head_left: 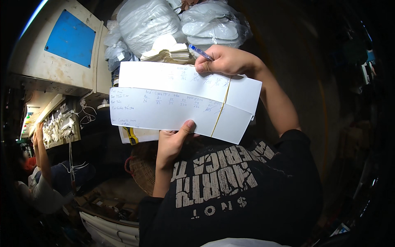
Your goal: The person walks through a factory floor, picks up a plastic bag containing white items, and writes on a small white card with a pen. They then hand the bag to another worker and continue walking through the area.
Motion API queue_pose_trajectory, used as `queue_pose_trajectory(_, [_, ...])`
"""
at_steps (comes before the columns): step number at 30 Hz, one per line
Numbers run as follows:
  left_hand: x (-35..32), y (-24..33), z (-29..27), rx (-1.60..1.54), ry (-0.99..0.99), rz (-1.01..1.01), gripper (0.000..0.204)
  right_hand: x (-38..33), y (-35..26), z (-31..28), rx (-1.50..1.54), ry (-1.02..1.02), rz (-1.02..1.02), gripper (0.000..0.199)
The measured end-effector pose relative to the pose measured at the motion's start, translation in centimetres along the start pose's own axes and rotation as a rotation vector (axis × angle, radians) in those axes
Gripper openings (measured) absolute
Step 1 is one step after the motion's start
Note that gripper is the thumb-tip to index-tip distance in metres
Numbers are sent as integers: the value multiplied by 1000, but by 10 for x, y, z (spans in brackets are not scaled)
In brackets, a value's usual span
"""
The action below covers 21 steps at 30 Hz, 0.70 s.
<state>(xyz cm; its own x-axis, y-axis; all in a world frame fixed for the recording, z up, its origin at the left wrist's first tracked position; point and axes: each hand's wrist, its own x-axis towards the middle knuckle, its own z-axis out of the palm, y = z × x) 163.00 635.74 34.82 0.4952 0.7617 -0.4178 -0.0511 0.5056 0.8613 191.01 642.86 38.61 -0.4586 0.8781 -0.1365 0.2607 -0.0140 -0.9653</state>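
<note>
We hold white cards (164,116) crosswise: at their far edge, our right hand (225,59) pinches a blue pen (200,52) in its fingers, slanting away leftward; our left hand (169,145) clasps their near edge, thumb uppermost.

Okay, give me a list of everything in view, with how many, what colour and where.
white sheets: at least two, white with handwriting, centre, overlapping
yellow band: one, yellow, across the sheets' right part
pen: one, blue and clear, above the sheets
plastic bags: at least two, clear with pale contents, top centre
stacked pieces: several, cream, behind the sheets
blue panel: one, blue, upper left
basket: one, brown, below the sheets
hanging pieces: many, white, left
other person: one, pale top, lower left
shirt: one, black with pale print, lower centre
right hand: one, bare, holding the pen
left hand: one, bare, gripping the sheets
</note>
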Motion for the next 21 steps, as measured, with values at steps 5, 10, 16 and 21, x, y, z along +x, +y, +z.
queue_pose_trajectory(5, [-1,2,-1,-24,8,-14,23,0,-4,0,144,-85,70,23])
queue_pose_trajectory(10, [3,0,-9,-15,-24,-3,17,4,-10,3,184,-100,62,24])
queue_pose_trajectory(16, [-5,71,4,-27,-19,-40,16,22,-62,-20,151,-130,120,21])
queue_pose_trajectory(21, [-1,108,11,33,-73,-182,28,29,-99,-21,127,-230,244,21])
